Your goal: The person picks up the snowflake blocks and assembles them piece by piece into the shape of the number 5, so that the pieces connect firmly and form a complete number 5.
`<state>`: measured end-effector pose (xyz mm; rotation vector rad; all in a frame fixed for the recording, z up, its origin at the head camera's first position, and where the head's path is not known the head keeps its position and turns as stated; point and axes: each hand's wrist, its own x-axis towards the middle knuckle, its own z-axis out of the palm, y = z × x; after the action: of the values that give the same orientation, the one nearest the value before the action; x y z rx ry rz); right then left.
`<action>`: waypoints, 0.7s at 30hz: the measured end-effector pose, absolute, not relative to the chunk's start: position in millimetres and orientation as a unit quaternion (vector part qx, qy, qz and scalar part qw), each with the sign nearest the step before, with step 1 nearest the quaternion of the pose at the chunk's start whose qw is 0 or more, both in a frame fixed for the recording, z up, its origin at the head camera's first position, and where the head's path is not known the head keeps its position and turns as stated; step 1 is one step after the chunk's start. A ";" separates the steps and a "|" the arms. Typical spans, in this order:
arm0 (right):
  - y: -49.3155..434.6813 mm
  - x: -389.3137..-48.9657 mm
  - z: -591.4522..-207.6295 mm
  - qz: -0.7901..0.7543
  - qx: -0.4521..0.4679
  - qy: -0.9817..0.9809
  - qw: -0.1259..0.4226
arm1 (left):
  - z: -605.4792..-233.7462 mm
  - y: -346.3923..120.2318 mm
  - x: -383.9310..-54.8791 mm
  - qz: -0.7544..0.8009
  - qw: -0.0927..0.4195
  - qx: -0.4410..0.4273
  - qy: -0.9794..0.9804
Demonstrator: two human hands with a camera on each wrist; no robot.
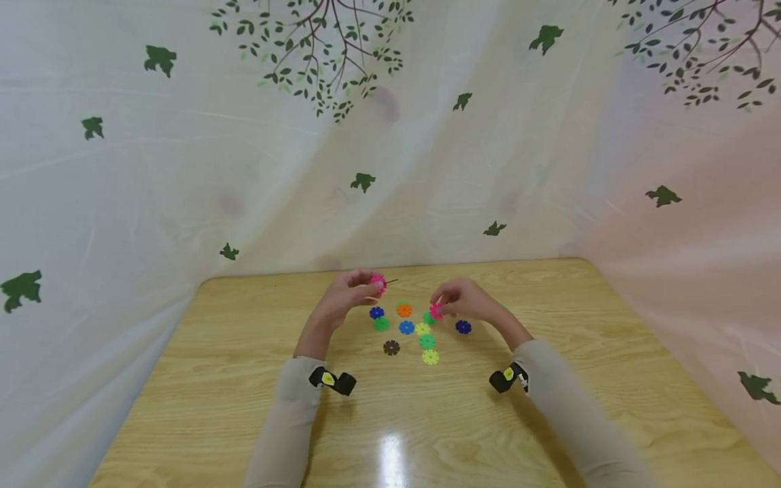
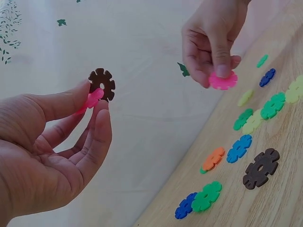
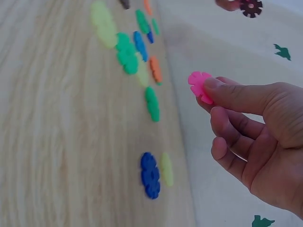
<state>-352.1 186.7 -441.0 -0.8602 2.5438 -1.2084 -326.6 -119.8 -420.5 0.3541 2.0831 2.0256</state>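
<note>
My left hand (image 1: 349,296) pinches a pink notched plastic disc (image 2: 92,100) between thumb and fingers. A dark brown disc (image 2: 108,85) stands crosswise against that pink one and looks slotted into it. Over the right part of the scattered discs, my right hand (image 1: 468,300) holds another pink notched disc (image 3: 198,85) by its edge, with the thumb on top. Both hands are raised above the table, apart from each other. Part of each pink disc is covered by the fingers.
Several loose discs lie on the wooden table (image 1: 244,379) below the hands: an orange disc (image 1: 404,310), a light blue disc (image 1: 407,327), a brown disc (image 1: 391,348), a dark blue disc (image 1: 464,327), plus green and yellow ones. A leaf-printed curtain (image 1: 293,203) hangs behind.
</note>
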 end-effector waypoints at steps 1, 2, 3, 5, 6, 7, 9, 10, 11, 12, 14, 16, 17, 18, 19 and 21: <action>186.2 -352.8 -440.1 -0.414 -0.289 0.858 0.092 | -420.3 -119.6 -326.7 0.689 0.108 0.118 0.707; 185.9 -353.5 -439.1 -0.421 -0.288 0.856 0.085 | -420.1 -119.5 -326.7 0.689 0.109 0.117 0.706; 185.4 -353.5 -437.5 -0.427 -0.283 0.855 0.078 | -420.2 -119.4 -326.8 0.689 0.110 0.116 0.707; 184.3 -352.9 -434.0 -0.441 -0.271 0.853 0.069 | -420.6 -119.4 -327.1 0.689 0.112 0.114 0.707; 183.2 -352.2 -431.7 -0.450 -0.263 0.851 0.065 | -420.8 -119.5 -327.2 0.689 0.112 0.112 0.707; 182.5 -351.8 -430.3 -0.458 -0.256 0.849 0.063 | -421.1 -119.5 -327.1 0.689 0.112 0.112 0.708; 179.4 -350.3 -426.3 -0.478 -0.240 0.843 0.058 | -421.6 -119.6 -327.1 0.689 0.112 0.108 0.708; 177.8 -349.7 -424.5 -0.488 -0.233 0.840 0.057 | -421.7 -119.6 -327.1 0.690 0.112 0.106 0.707; 176.3 -349.2 -423.2 -0.496 -0.228 0.836 0.054 | -421.9 -119.5 -327.0 0.690 0.112 0.105 0.708; 174.8 -348.8 -421.8 -0.504 -0.224 0.833 0.051 | -421.7 -119.4 -326.8 0.690 0.112 0.104 0.707; 171.9 -348.1 -419.2 -0.515 -0.220 0.827 0.044 | -421.8 -118.8 -326.6 0.691 0.113 0.105 0.706; 169.1 -347.1 -416.9 -0.524 -0.214 0.823 0.039 | -421.6 -117.9 -326.3 0.691 0.114 0.109 0.706; 167.8 -346.5 -415.7 -0.528 -0.212 0.821 0.038 | -421.4 -117.4 -326.1 0.690 0.114 0.110 0.706; 166.9 -346.4 -415.1 -0.532 -0.209 0.819 0.036 | -421.3 -117.0 -326.0 0.690 0.114 0.113 0.705; 165.9 -345.9 -414.3 -0.536 -0.207 0.818 0.036 | -421.2 -116.3 -325.9 0.689 0.115 0.115 0.706; 164.4 -344.8 -412.7 -0.541 -0.203 0.815 0.036 | -420.6 -115.3 -325.7 0.688 0.114 0.118 0.707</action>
<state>-344.8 164.4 -412.7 -0.6235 2.5034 -1.6616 -325.7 -115.3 -420.6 0.3465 2.0716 2.0173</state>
